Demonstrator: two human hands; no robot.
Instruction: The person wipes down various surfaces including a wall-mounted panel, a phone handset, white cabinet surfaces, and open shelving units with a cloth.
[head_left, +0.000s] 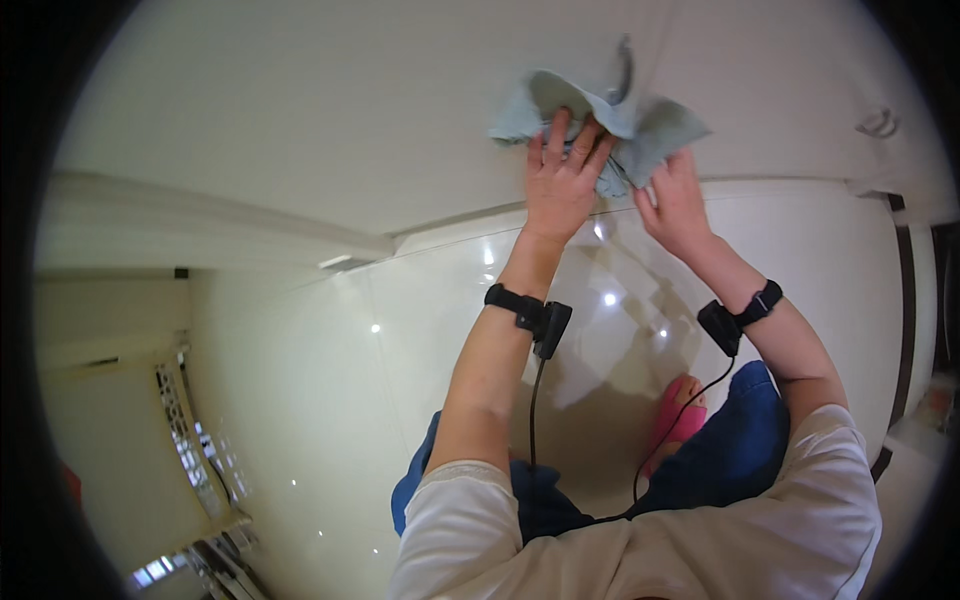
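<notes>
A pale blue-green cloth (660, 139) is bunched against a white cabinet front or door panel (337, 112), beside a curved metal handle (624, 71). My left hand (564, 176) lies on the cloth with its fingers spread, their tips partly under a fold. Right of it, my right hand (677, 195) pinches the cloth's lower right corner between thumb and fingers. Both forearms wear black straps with small black devices and cables.
A second metal handle (877, 124) sits on the panel at the right. Below runs a glossy light tiled floor (450, 322) with reflections. My foot in a pink slipper (686, 420) stands on it. A white door frame or wall edge (225, 225) juts out at the left.
</notes>
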